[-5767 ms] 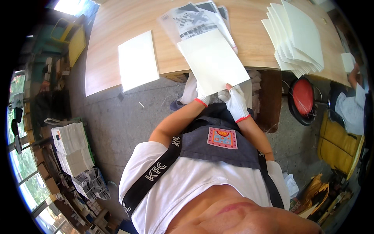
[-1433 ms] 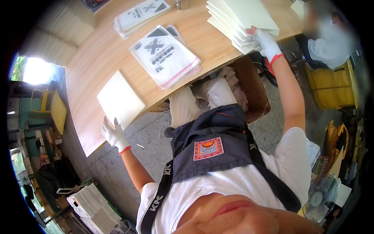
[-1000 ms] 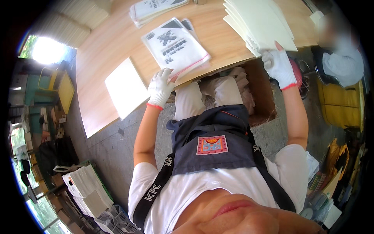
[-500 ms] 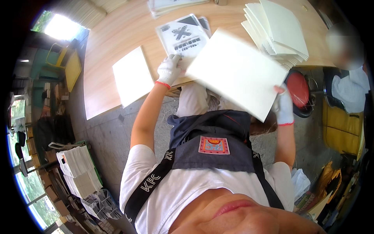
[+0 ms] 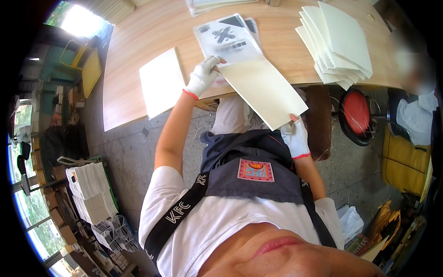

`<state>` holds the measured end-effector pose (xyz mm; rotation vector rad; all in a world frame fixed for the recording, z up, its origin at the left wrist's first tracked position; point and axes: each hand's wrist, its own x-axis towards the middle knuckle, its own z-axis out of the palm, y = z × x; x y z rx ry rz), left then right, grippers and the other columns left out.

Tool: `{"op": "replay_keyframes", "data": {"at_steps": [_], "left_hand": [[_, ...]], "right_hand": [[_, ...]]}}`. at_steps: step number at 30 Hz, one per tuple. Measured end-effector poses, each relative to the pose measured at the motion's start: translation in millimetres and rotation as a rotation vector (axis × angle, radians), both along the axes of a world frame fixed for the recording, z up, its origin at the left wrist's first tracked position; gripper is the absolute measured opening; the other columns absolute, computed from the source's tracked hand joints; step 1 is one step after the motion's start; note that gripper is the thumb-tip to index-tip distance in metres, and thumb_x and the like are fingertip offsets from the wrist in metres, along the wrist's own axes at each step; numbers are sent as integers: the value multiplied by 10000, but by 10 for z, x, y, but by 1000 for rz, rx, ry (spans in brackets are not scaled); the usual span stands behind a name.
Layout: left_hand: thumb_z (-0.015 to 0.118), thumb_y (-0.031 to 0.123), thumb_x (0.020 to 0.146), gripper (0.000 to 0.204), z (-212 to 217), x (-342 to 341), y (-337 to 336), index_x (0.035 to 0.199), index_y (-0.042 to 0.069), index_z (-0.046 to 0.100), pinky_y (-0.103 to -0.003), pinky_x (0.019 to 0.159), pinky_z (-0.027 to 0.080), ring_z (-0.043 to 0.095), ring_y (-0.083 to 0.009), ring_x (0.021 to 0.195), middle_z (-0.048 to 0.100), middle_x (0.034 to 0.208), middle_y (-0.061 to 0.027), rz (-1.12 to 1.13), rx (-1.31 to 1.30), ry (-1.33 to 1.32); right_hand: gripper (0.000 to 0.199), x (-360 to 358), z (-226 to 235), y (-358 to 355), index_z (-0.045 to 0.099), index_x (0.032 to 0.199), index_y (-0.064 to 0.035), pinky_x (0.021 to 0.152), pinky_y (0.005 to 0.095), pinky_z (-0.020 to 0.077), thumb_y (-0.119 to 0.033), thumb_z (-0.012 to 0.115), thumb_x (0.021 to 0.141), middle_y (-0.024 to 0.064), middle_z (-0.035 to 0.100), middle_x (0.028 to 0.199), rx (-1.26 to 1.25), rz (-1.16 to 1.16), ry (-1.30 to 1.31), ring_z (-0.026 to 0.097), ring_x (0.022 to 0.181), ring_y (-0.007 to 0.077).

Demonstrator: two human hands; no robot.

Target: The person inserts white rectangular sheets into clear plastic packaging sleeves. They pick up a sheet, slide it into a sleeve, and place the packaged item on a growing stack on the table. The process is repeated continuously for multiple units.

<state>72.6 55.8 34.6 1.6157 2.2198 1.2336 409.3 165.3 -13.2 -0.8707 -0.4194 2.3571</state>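
Observation:
Both my hands wear white gloves with red cuffs. My left hand [image 5: 203,76] grips the far end of a cream flat card sheet [image 5: 265,91] at the table's near edge. My right hand [image 5: 295,136] pinches the sheet's near corner, over my lap. The sheet lies slanted, partly over the wooden table [image 5: 138,37] and partly past its edge. Just beyond my left hand lies a clear plastic bag with a black printed pattern [image 5: 228,39] on top of similar bags.
A single cream sheet [image 5: 161,81] lies on the table to the left. A fanned stack of cream sheets [image 5: 339,44] sits at the right. A red stool [image 5: 356,112] and another person [image 5: 415,115] are at the right. Stacks of paper [image 5: 92,194] stand on the floor left.
My right hand took a cream sheet off the right stack and brought it in front of me. My left hand came from the far left to grip its far end; the sheet lowered.

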Motion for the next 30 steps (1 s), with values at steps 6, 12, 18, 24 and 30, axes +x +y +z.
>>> {"op": "replay_keyframes", "data": {"at_steps": [6,12,18,24,30], "left_hand": [[492,-101,731,252,108,334,-77,880,63,612,-287,562,460,561,-195,612,613,900,-51,110,0,113],[540,45,872,538,-623,977,284,1346,64,285,-279,732,498,583,-173,883,562,1065,-86,432,863,-782],[535,144,898,364,-1286,1182,648,1227,35,422,-297,743,497,583,-195,890,547,1099,-96,79,690,-1691],[546,118,882,254,-1508,1803,360,1107,1,527,-292,719,491,588,-185,851,597,980,-86,268,599,-1427],[517,94,889,110,-1611,1822,126,974,51,572,-288,567,524,609,-148,665,620,832,-45,410,233,-1430]], "right_hand": [[251,-129,87,-138,482,1144,-86,471,215,481,-92,508,895,25,577,1004,71,-9,-18,584,777,104],[207,-96,451,-300,475,1111,-66,413,234,408,-125,482,913,59,586,891,240,98,-54,554,578,110],[226,36,510,-248,465,1123,-38,426,262,465,-166,463,938,137,611,872,285,189,-93,609,575,180],[196,-304,92,-240,473,1100,-22,676,424,585,-123,468,932,151,584,991,68,238,-221,649,783,294],[373,-1115,-432,18,279,1313,19,959,468,460,-144,329,980,237,410,1265,-226,42,196,518,1090,389]]}}
